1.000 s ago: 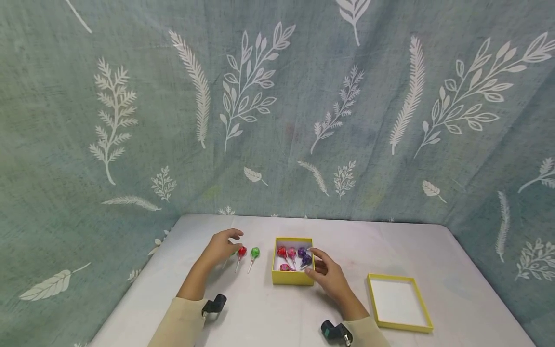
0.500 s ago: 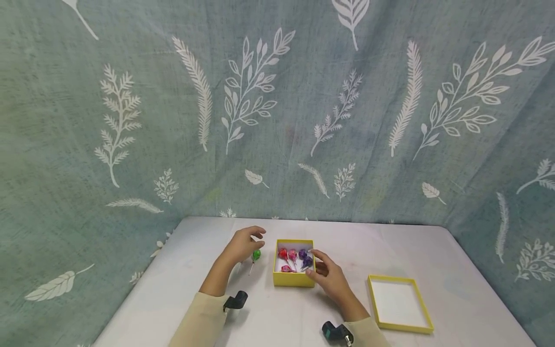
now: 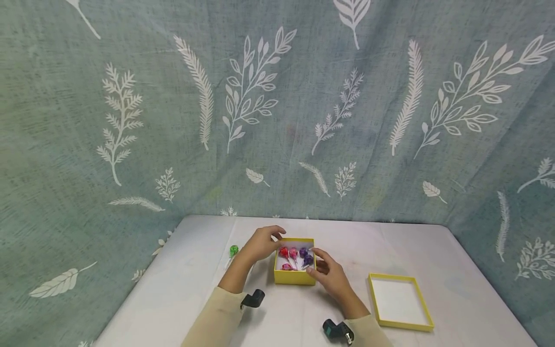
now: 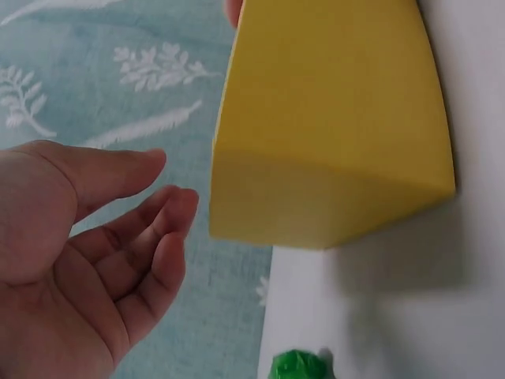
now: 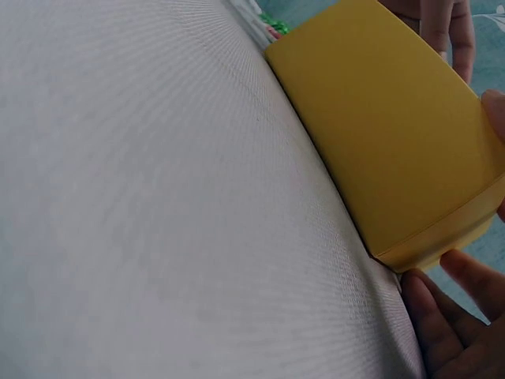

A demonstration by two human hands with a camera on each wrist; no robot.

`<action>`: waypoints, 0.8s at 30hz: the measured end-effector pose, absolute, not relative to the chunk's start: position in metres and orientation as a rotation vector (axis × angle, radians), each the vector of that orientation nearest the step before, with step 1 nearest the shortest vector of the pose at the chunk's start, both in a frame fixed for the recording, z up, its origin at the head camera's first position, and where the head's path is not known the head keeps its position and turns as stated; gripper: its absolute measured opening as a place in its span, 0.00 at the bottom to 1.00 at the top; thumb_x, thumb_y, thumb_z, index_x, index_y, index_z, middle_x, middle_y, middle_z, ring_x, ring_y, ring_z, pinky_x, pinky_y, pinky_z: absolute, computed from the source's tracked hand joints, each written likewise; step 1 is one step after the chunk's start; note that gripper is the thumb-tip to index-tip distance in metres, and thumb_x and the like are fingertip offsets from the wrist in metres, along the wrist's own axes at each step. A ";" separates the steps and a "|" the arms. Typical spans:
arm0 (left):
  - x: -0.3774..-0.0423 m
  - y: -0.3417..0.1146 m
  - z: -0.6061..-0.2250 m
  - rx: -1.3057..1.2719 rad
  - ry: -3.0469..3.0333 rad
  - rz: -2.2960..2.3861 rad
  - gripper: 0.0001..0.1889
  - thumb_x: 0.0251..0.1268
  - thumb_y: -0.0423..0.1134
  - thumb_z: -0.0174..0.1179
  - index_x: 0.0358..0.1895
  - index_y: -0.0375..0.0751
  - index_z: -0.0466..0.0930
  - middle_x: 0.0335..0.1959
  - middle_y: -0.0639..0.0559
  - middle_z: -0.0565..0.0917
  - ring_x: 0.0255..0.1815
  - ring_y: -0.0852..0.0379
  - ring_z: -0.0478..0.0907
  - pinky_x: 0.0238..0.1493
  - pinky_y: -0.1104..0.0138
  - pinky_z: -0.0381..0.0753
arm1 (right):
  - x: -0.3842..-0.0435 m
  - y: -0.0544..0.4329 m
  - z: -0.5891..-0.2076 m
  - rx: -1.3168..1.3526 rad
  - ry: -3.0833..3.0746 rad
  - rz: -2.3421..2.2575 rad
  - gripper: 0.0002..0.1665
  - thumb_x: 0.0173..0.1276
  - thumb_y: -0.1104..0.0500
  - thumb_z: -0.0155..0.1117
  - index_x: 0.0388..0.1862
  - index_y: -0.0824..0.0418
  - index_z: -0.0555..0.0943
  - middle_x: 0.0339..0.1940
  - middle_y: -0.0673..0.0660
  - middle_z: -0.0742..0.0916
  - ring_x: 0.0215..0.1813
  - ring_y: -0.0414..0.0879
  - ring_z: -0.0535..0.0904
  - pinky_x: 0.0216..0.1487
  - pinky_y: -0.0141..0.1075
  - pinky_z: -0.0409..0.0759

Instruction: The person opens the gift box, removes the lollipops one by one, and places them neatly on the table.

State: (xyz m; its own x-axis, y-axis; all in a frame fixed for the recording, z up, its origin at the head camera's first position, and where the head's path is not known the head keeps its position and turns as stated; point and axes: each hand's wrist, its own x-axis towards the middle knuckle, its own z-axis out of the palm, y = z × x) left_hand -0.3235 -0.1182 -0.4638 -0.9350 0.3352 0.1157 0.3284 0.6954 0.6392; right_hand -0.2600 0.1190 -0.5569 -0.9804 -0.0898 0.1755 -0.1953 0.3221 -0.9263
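Observation:
A yellow box (image 3: 295,278) with a white inside stands on the table and holds several lollipops, among them a red one (image 3: 284,252), a pink one (image 3: 293,252) and a purple one (image 3: 308,260). My right hand (image 3: 330,274) grips the box's right side, thumb at the front corner and a finger near the back. At the left rim hovers my left hand (image 3: 262,243); in the left wrist view its fingers are loosely bent beside the box, nothing visible between them. A green lollipop (image 3: 234,250) lies left of my left forearm, which hides part of the table.
A shallow yellow lid (image 3: 401,301) with a white inside lies at the right. The white table (image 3: 355,241) backs onto a green-blue leaf-patterned cloth (image 3: 277,120). A green lollipop head (image 4: 300,365) shows near the box in the left wrist view.
My left hand has moved right, from above the loose lollipops to the box's left rim. The green lollipop on the far left has come into view. The right hand stays on the box.

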 end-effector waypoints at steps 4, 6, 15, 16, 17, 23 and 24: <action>-0.321 -0.107 -0.463 0.562 2.891 1.035 0.14 0.64 0.36 0.63 0.53 0.47 0.81 0.42 0.52 0.83 0.42 0.53 0.79 0.42 0.58 0.79 | -0.259 0.119 -0.556 0.270 -2.474 1.762 0.36 0.63 0.50 0.71 0.69 0.47 0.71 0.61 0.64 0.79 0.57 0.58 0.78 0.56 0.52 0.76; -0.319 -0.102 -0.462 0.552 2.885 0.997 0.14 0.65 0.37 0.63 0.54 0.47 0.81 0.42 0.52 0.83 0.44 0.53 0.79 0.45 0.57 0.79 | -0.259 0.119 -0.556 0.276 -2.471 1.761 0.36 0.63 0.51 0.71 0.70 0.48 0.71 0.61 0.64 0.79 0.57 0.58 0.78 0.56 0.52 0.76; -0.313 -0.082 -0.463 0.573 2.940 0.823 0.15 0.64 0.38 0.63 0.54 0.48 0.82 0.41 0.53 0.84 0.41 0.54 0.80 0.44 0.57 0.78 | -0.258 0.119 -0.555 0.303 -2.474 1.741 0.35 0.63 0.49 0.70 0.69 0.47 0.71 0.60 0.65 0.79 0.57 0.58 0.79 0.56 0.50 0.76; -0.313 -0.080 -0.464 0.579 2.944 0.818 0.15 0.64 0.38 0.63 0.53 0.47 0.82 0.41 0.53 0.84 0.40 0.54 0.80 0.43 0.57 0.79 | -0.258 0.119 -0.554 0.305 -2.473 1.740 0.35 0.63 0.49 0.70 0.69 0.47 0.71 0.60 0.65 0.79 0.57 0.58 0.79 0.56 0.50 0.76; -0.314 -0.079 -0.464 0.582 2.946 0.814 0.15 0.64 0.37 0.63 0.53 0.47 0.82 0.41 0.53 0.84 0.41 0.55 0.80 0.43 0.57 0.79 | -0.258 0.119 -0.554 0.310 -2.472 1.739 0.35 0.64 0.49 0.70 0.69 0.48 0.71 0.60 0.65 0.79 0.57 0.58 0.79 0.55 0.51 0.76; -0.310 -0.066 -0.464 0.498 2.896 0.831 0.18 0.61 0.37 0.66 0.55 0.43 0.82 0.45 0.48 0.84 0.46 0.50 0.80 0.49 0.52 0.77 | -0.257 0.119 -0.553 0.320 -2.472 1.754 0.36 0.64 0.49 0.69 0.70 0.50 0.70 0.61 0.66 0.79 0.57 0.59 0.78 0.55 0.51 0.76; -0.308 -0.064 -0.464 0.476 2.879 0.830 0.19 0.60 0.38 0.67 0.56 0.42 0.81 0.47 0.47 0.84 0.46 0.49 0.80 0.49 0.51 0.77 | -0.256 0.119 -0.553 0.320 -2.473 1.755 0.36 0.64 0.50 0.69 0.71 0.50 0.70 0.61 0.65 0.78 0.57 0.59 0.78 0.55 0.51 0.76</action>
